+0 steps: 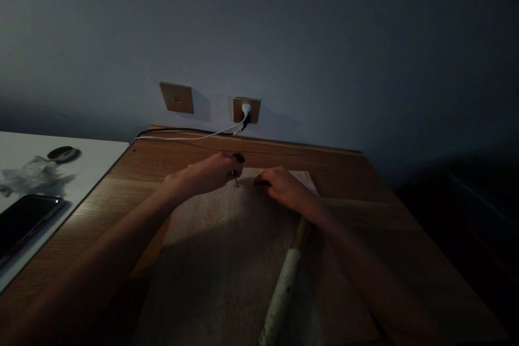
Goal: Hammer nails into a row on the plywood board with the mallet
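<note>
My left hand [219, 170] is closed in a pinch around a small upright nail or screw [237, 181] at the far edge of a pale board [219, 248]. A dark tip shows at its fingers. My right hand [284, 186] lies knuckles-up on the same board with curled fingers over a small dark object that I cannot make out. A long handle wrapped in whitish tape [284, 286] lies on the board under my right forearm; its head is hidden by the wrist.
The board rests on a wooden table [365, 189] against a grey wall. Two wall plates [177, 97] sit above it, one with a white plug and cable [245, 110]. A white surface at left holds a dark phone [24, 219] and crumpled plastic [32, 173].
</note>
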Action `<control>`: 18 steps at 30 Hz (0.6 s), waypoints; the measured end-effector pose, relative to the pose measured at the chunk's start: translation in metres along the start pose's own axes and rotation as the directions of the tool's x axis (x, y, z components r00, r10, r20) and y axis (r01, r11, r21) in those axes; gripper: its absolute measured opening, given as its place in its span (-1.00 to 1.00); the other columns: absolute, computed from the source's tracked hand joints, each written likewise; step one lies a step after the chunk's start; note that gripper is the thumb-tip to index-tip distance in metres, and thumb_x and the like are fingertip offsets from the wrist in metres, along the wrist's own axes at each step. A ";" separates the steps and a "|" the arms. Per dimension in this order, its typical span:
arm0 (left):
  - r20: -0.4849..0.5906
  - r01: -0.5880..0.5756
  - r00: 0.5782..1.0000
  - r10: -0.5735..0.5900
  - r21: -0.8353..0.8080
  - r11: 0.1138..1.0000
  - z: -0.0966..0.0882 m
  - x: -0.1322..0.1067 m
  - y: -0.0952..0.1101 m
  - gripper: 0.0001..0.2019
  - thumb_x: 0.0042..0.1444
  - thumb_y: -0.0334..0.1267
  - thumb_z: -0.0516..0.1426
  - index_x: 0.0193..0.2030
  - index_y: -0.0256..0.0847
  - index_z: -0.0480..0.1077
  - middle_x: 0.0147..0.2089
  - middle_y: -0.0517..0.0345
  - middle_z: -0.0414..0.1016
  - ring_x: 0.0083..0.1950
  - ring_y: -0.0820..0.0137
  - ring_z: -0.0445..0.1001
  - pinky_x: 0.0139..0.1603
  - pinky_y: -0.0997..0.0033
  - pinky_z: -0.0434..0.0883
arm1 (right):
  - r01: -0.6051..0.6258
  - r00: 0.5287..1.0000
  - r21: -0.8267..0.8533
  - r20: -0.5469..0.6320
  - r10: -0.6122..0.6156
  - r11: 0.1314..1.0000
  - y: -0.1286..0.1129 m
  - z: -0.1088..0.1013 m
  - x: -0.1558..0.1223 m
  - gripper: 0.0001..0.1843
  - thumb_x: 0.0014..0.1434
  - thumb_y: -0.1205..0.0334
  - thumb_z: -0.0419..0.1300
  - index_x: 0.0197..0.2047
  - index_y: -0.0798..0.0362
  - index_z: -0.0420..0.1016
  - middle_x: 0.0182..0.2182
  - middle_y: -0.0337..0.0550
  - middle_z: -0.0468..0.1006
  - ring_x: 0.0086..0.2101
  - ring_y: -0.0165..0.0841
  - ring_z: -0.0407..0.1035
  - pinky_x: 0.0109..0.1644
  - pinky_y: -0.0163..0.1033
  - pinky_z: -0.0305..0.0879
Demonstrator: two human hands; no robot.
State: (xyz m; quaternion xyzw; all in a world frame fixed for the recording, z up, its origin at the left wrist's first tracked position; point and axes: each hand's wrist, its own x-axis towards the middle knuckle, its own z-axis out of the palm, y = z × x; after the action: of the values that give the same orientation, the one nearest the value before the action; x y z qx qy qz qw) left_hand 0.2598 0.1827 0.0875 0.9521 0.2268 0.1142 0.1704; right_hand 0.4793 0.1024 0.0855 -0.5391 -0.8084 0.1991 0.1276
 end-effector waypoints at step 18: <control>0.115 -0.038 0.993 0.040 -0.013 0.999 0.026 0.001 -0.010 -0.70 0.13 -0.59 0.06 -0.25 -0.22 0.58 -0.27 0.09 0.59 -0.27 0.39 0.57 -0.19 0.46 0.42 | 0.042 0.999 -0.001 0.008 -0.042 0.999 0.005 0.003 0.001 -0.63 0.13 0.63 0.15 -0.22 0.09 0.71 -0.23 -0.06 0.73 -0.21 -0.31 0.58 -0.05 -0.27 0.37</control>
State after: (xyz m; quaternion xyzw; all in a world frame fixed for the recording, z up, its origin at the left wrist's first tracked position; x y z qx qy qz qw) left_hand 0.2639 0.1847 0.0602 0.9604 0.1973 0.0636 0.1861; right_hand 0.4815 0.1042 0.0810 -0.5213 -0.8201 0.1983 0.1282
